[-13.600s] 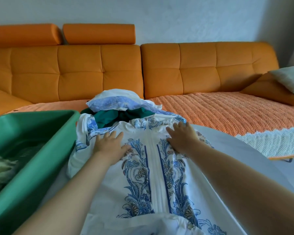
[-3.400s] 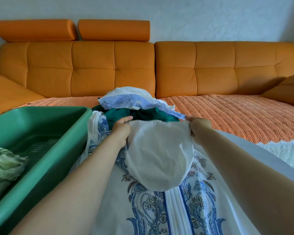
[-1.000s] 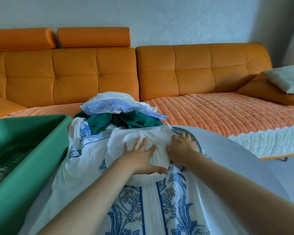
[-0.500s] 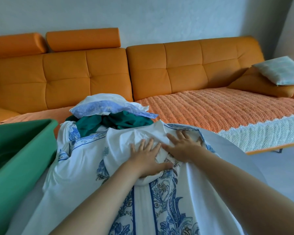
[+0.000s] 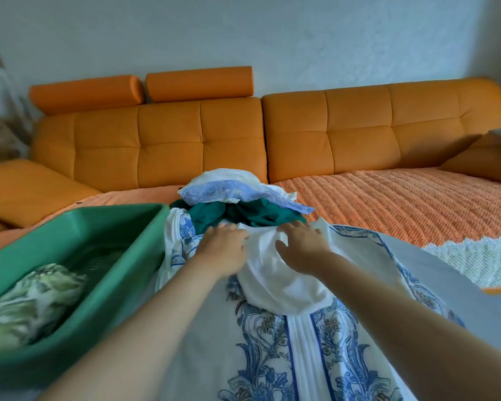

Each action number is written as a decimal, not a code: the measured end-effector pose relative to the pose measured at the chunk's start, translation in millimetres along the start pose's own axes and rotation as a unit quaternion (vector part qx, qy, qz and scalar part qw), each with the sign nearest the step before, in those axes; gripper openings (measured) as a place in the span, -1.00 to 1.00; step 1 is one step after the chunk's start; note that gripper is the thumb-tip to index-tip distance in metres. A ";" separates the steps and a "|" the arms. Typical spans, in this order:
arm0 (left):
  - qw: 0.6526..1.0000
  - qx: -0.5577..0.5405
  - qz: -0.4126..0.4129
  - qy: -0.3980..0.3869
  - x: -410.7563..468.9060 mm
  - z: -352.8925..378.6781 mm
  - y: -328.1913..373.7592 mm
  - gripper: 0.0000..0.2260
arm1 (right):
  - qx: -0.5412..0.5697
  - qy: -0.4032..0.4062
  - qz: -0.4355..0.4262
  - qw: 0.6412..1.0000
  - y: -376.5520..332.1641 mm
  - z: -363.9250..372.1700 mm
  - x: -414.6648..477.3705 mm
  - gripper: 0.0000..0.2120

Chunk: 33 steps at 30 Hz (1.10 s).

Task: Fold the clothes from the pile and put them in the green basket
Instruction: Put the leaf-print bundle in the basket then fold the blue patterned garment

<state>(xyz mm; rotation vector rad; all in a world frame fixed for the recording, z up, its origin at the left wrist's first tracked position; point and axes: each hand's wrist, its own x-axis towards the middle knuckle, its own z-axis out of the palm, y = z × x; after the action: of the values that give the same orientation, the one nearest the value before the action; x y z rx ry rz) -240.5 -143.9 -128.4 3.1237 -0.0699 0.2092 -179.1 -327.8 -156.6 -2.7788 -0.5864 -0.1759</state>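
Head view. A white garment with blue floral print [image 5: 275, 351] lies spread along the pale grey tabletop [image 5: 475, 302], its central pleated band running towards the viewer. Its far portion [image 5: 284, 282] is turned back onto the printed side, showing a plain white, rounded flap.

Both hands lie palm-down on this flap. The right hand [image 5: 301, 248] has its fingers stretched out and slightly spread, pressing flat on the fabric. The left hand [image 5: 224, 251] rests at the flap's left edge; blur hides whether its fingertips pinch the cloth.

Just beyond the hands, touching the garment's far edge, is the pile [image 5: 240, 198]: a teal garment [image 5: 252, 215] beneath pale blue and white pieces.

The green basket [image 5: 78, 224] stands on the left, just beside the spread garment. It holds a folded cloth with a green-and-white leaf print [image 5: 26, 305].

Behind the tabletop runs an orange sofa [image 5: 203, 140]. An orange knitted bedspread [image 5: 388, 204] with a white lace border covers its seat, and an orange cushion [image 5: 483, 160] lies at far right.
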 end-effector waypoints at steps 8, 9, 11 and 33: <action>0.991 0.013 -0.117 0.060 -50.1 -58.7 -96.9 -0.59 | 0.159 -0.093 -0.117 0.976 -153.6 15.8 -8.6 -0.66; 0.990 -0.001 -0.128 0.057 -55.2 -59.6 -104.1 -0.58 | 0.160 -0.103 -0.115 0.975 -164.8 19.5 -4.2 -0.65; 0.987 -0.038 -0.153 0.041 -68.2 -61.7 -119.8 -0.55 | 0.151 -0.109 -0.111 0.976 -190.2 26.3 7.7 -0.61; 0.989 -0.057 -0.123 0.063 -83.1 -60.1 -130.9 -0.57 | 0.322 -0.046 0.076 0.943 -179.3 16.3 0.5 -0.84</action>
<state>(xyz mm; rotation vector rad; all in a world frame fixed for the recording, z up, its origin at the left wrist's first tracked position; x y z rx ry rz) -324.8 -8.7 -80.9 2.9607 0.2923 0.3819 -251.5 -165.9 -125.3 -2.1841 -0.3602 0.1586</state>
